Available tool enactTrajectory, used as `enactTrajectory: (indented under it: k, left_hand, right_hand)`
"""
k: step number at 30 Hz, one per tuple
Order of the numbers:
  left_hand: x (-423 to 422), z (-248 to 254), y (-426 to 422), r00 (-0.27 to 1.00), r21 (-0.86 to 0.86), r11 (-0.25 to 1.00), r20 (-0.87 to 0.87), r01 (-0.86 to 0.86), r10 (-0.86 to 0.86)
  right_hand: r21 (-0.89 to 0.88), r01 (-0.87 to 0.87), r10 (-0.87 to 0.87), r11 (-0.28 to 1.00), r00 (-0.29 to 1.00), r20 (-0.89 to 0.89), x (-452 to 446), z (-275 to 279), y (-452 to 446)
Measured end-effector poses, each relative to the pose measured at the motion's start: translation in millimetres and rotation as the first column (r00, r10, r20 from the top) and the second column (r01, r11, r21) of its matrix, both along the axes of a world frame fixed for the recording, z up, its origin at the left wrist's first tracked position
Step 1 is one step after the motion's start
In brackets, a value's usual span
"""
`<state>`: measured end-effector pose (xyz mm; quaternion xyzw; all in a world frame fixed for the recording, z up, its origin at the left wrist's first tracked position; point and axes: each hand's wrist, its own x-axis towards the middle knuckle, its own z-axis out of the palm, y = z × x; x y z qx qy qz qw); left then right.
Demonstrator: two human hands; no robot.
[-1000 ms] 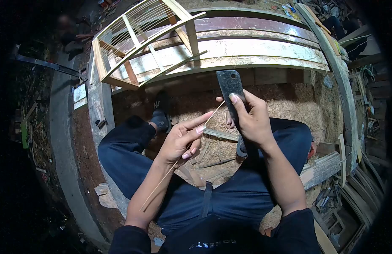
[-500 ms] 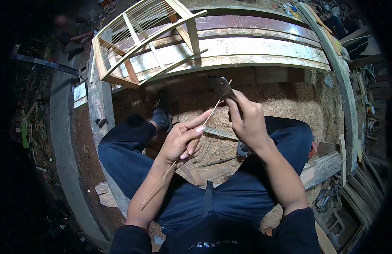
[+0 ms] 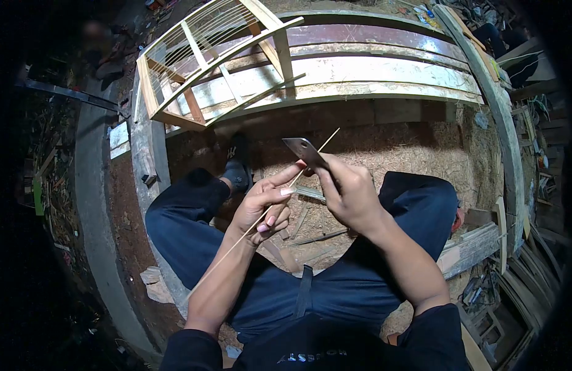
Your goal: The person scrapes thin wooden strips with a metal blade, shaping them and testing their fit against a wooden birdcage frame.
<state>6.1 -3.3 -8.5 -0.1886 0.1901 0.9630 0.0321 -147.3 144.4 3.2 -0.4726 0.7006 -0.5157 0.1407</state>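
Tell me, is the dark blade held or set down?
Held: the right hand grips the blade, its holed end jutting out.

We hold a thin, pale, nearly straight stick [image 3: 329, 140] slantwise in our left hand [image 3: 261, 213], both ends jutting beyond it. In our right hand [image 3: 351, 188], we grip a flat, dark metal blade [image 3: 308, 152], tilted, holed near its end.

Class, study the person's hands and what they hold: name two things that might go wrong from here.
The blade in the right hand sits close to the fingertips of the left hand, so a slip might cut them. The thin strip runs on past the left hand along the forearm; being so slender, it could bend or snap if pressed hard.
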Motion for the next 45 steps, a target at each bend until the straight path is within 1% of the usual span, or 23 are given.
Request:
enactTrajectory:
  k: [1, 3, 8, 10, 11, 14, 19, 22, 24, 26, 27, 28, 30, 31, 34, 35, 36, 38, 39, 40, 43, 44, 45]
  left_hand:
    - [0.6, 0.1, 0.1, 1.0, 0.043, 0.999, -0.024, -0.001, 0.002]
    - [0.6, 0.6, 1.8, 0.999, 0.09, 0.996, -0.05, 0.001, 0.003]
    - [-1.4, -3.3, -0.3, 0.99, 0.335, 0.942, -0.141, 0.019, 0.03]
    - [-1.0, -2.6, -0.6, 0.986, 0.36, 0.933, -0.165, 0.024, 0.039]
    - [-0.3, -2.5, 0.3, 0.981, 0.39, 0.92, -0.187, 0.031, 0.046]
    - [-2.1, -1.2, 2.6, 0.983, 0.415, 0.91, -0.173, 0.014, 0.064]
    - [1.2, -3.3, -2.1, 0.98, 0.399, 0.917, -0.188, 0.02, 0.06]
    - [0.3, 0.1, 1.1, 0.979, 0.42, 0.907, -0.191, 0.023, 0.064]
    - [-1.1, -0.4, 1.1, 0.976, 0.434, 0.901, -0.204, 0.018, 0.079]
    - [1.6, -4.7, -1.8, 0.976, 0.436, 0.9, -0.199, 0.01, 0.085]
    - [1.4, -3.9, -2.3, 0.977, 0.433, 0.901, -0.197, 0.009, 0.084]
    - [1.4, -3.0, -1.7, 0.978, 0.423, 0.906, -0.191, 0.009, 0.08]
    - [2.9, -2.8, -0.5, 0.981, 0.418, 0.908, -0.181, 0.01, 0.073]
    - [1.8, -3.0, -0.4, 0.981, 0.403, 0.915, -0.184, 0.016, 0.064]
    - [1.7, -6.3, -2.3, 0.983, 0.382, 0.924, -0.174, 0.01, 0.062]
    - [2.5, -7.3, -3.7, 0.986, 0.377, 0.926, -0.154, -0.004, 0.067]
    - [2.6, -6.7, -4.4, 0.986, 0.373, 0.928, -0.152, -0.004, 0.066]
    - [3.4, -6.1, -3.1, 0.988, 0.35, 0.937, -0.145, -0.003, 0.058]
    - [2.3, -4.5, -2.5, 0.987, 0.35, 0.937, -0.156, 0.011, 0.046]
    - [2.1, -3.3, -1.5, 0.987, 0.353, 0.935, -0.157, 0.012, 0.046]
    - [2.0, -2.6, -2.2, 0.988, 0.338, 0.941, -0.146, 0.003, 0.049]
    - [4.8, -6.0, -3.4, 0.992, 0.31, 0.951, -0.118, -0.009, 0.048]
    - [5.7, -5.9, -4.7, 0.995, 0.281, 0.959, -0.087, -0.019, 0.045]
  right_hand:
    - [0.001, 0.002, -0.002, 1.0, 1.0, 0.004, -1.8, 2.5, 1.0]
    - [0.153, 0.093, -0.098, 0.984, 0.995, 0.023, -11.3, 13.4, 3.1]
    - [0.111, 0.103, -0.099, 0.988, 0.994, -0.043, -10.9, 9.2, 2.8]
    - [0.046, 0.072, -0.072, 0.996, 0.997, 0.003, -7.4, 5.4, 2.4]
    - [0.114, 0.099, -0.097, 0.989, 0.995, -0.016, -11.2, 7.3, 4.1]
    - [0.127, 0.144, -0.146, 0.981, 0.989, 0.001, -18.0, 6.9, 2.1]
    - [0.082, 0.073, -0.077, 0.994, 0.996, 0.043, -5.5, 8.6, 1.7]
    - [0.141, 0.138, -0.144, 0.98, 0.989, 0.029, -17.4, 4.7, 0.7]
    - [0.121, 0.145, -0.146, 0.982, 0.989, 0.002, -10.0, 1.4, -0.8]
    - [-0.004, 0.068, -0.068, 0.998, 0.996, -0.057, 0.6, -1.2, -0.9]
    - [-0.015, 0.059, -0.06, 0.998, 0.997, -0.047, 0.4, -1.9, -0.6]
    - [-0.016, 0.061, -0.062, 0.998, 0.997, -0.042, -2.8, -2.5, 0.4]
    - [0.118, 0.126, -0.128, 0.985, 0.992, 0.008, -11.8, -2.0, 2.0]
    - [0.125, 0.136, -0.135, 0.983, 0.991, -0.01, -13.6, -0.7, 1.4]
    - [0.077, 0.089, -0.082, 0.993, 0.993, -0.082, -1.1, 7.8, 1.7]
    - [0.032, 0.06, -0.055, 0.998, 0.989, -0.14, 4.0, -2.9, 2.4]
    - [0.028, 0.06, -0.056, 0.998, 0.989, -0.137, 3.3, -1.6, 1.4]
    - [0.093, 0.095, -0.092, 0.991, 0.995, -0.034, 0.1, 3.0, 2.0]
    - [0.121, 0.143, -0.13, 0.982, 0.985, -0.111, -6.1, 3.3, 1.7]
    - [0.124, 0.143, -0.13, 0.982, 0.985, -0.112, -5.7, 3.5, 2.3]
    - [0.043, 0.102, -0.092, 0.994, 0.976, -0.196, 1.8, -1.8, -1.1]
    - [0.078, 0.046, -0.032, 0.996, 0.985, -0.171, 9.0, 1.2, 1.3]
    - [0.072, 0.046, -0.036, 0.996, 0.99, -0.133, 10.0, 0.9, 0.6]
